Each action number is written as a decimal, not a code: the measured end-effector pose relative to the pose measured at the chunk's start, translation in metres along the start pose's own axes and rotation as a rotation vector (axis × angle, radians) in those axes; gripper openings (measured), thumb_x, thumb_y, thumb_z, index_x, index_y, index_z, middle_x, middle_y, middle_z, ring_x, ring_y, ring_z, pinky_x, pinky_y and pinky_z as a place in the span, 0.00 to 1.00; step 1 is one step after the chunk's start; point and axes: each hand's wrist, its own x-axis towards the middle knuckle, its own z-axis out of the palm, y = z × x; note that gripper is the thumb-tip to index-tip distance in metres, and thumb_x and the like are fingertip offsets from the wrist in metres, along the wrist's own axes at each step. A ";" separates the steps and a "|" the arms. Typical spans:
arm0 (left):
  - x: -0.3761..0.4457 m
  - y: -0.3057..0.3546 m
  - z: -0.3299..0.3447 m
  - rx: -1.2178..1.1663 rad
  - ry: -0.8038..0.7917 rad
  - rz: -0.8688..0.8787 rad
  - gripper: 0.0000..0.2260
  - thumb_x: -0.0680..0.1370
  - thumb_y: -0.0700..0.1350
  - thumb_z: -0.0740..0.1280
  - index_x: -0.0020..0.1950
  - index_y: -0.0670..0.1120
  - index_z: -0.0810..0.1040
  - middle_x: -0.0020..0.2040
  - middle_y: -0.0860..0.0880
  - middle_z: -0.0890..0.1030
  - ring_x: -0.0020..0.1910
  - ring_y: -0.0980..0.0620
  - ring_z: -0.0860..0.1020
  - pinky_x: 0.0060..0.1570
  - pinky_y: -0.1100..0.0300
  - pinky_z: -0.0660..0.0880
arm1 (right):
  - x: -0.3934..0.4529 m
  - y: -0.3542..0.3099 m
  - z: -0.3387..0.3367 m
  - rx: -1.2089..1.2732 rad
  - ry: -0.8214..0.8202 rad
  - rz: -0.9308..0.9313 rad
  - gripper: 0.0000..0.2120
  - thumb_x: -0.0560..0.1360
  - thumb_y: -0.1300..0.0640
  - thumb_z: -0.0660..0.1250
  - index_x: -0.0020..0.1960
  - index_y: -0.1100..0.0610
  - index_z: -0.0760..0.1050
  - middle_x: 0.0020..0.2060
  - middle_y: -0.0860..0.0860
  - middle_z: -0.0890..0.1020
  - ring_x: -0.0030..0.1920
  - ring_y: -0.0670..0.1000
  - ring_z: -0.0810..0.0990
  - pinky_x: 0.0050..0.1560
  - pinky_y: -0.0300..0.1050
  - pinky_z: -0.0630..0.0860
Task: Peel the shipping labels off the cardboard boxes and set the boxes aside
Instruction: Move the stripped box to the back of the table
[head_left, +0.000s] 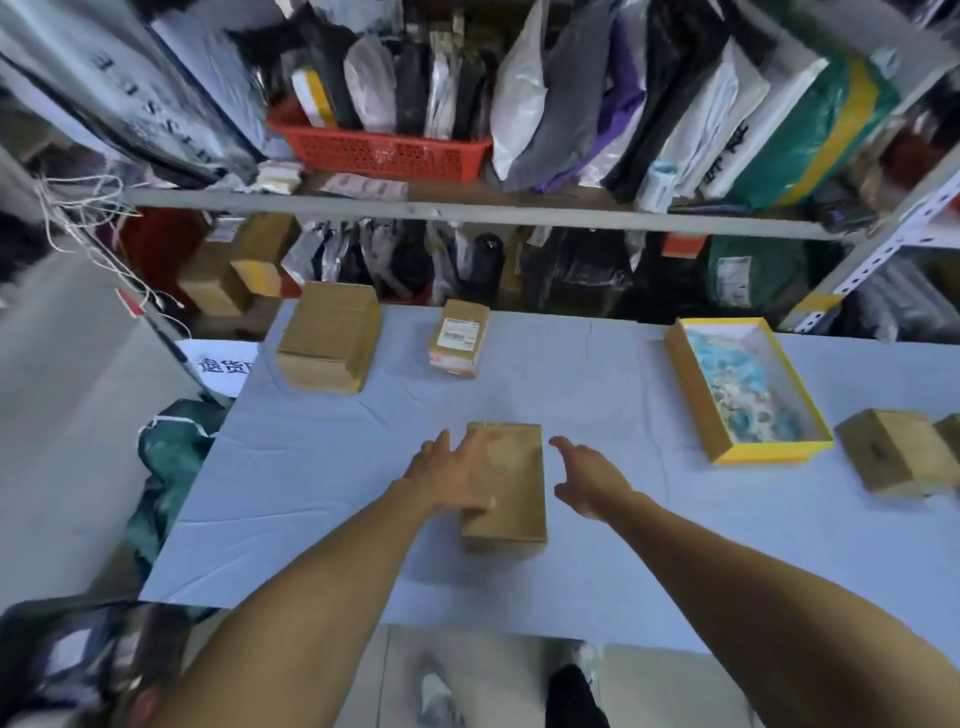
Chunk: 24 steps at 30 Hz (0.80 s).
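Cardboard box (511, 483) lies flat mid-table (597, 571), long axis running away from the person. Left hand (449, 475) rests on it, fingers straight; right hand (584, 480) hovers just beside, fingers loosely spread.

Blue-clothed table (311, 499): cardboard boxes (505, 483), yellow tray (691, 384)

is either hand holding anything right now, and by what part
Nothing is gripped. The left hand lies flat with straight fingers on the left part of the cardboard box top; the right hand is open beside it, apart.
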 end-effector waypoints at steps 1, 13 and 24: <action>-0.004 -0.004 0.007 0.011 -0.012 0.025 0.50 0.67 0.64 0.72 0.79 0.55 0.44 0.77 0.38 0.54 0.73 0.34 0.59 0.71 0.44 0.62 | -0.004 -0.002 0.008 0.003 -0.032 0.006 0.36 0.75 0.60 0.64 0.78 0.49 0.52 0.62 0.58 0.74 0.60 0.58 0.75 0.53 0.50 0.75; 0.004 -0.009 0.057 -0.032 -0.017 0.146 0.64 0.60 0.59 0.79 0.75 0.61 0.30 0.79 0.37 0.43 0.75 0.36 0.56 0.69 0.41 0.63 | 0.003 -0.002 0.050 0.109 -0.358 -0.120 0.66 0.64 0.59 0.77 0.71 0.35 0.23 0.76 0.51 0.33 0.70 0.63 0.67 0.63 0.57 0.74; -0.016 -0.016 0.025 -0.196 0.126 0.047 0.61 0.62 0.57 0.79 0.75 0.65 0.32 0.79 0.42 0.48 0.74 0.37 0.61 0.67 0.42 0.68 | 0.010 -0.042 0.033 0.404 -0.211 -0.198 0.58 0.65 0.48 0.78 0.74 0.33 0.34 0.77 0.46 0.45 0.68 0.59 0.68 0.63 0.58 0.73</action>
